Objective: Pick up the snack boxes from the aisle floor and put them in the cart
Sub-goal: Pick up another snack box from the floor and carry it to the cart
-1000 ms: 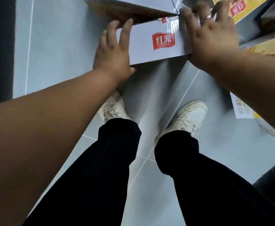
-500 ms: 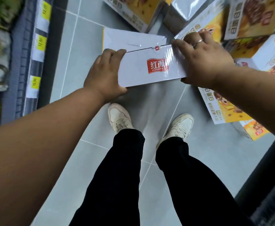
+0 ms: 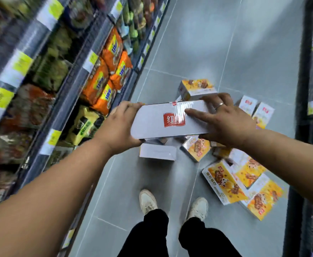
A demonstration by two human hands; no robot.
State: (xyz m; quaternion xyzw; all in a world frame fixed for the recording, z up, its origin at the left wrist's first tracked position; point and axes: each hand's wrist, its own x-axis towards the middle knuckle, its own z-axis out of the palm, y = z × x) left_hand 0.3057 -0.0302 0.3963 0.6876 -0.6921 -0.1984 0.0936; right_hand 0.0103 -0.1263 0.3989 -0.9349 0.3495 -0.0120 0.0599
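A person's left hand [image 3: 122,127] and right hand [image 3: 226,123] grip a long white snack box [image 3: 157,121] by its two ends, holding it level above the grey tiled aisle floor [image 3: 244,52]. The left hand's fingers curl over the far edge, with the thumb under the near edge. The right hand, which wears a ring [image 3: 219,104], hooks its fingers over the far edge and lays its thumb across the facing side. Beside that thumb is a red logo [image 3: 174,119] with the white character 红 and small Latin letters beginning "HON"; the rest is blurred under glossy tape.

Directly under the held box, another white box [image 3: 157,152] lies on the floor. Yellow snack boxes [image 3: 224,182] are scattered below and beyond the right hand, their print too blurred to read. Left of the left hand, store shelves [image 3: 63,115] carry orange packets [image 3: 103,80] and yellow price tags [image 3: 92,60], also unreadable. Below the grip are the person's pale shoes [image 3: 148,201].
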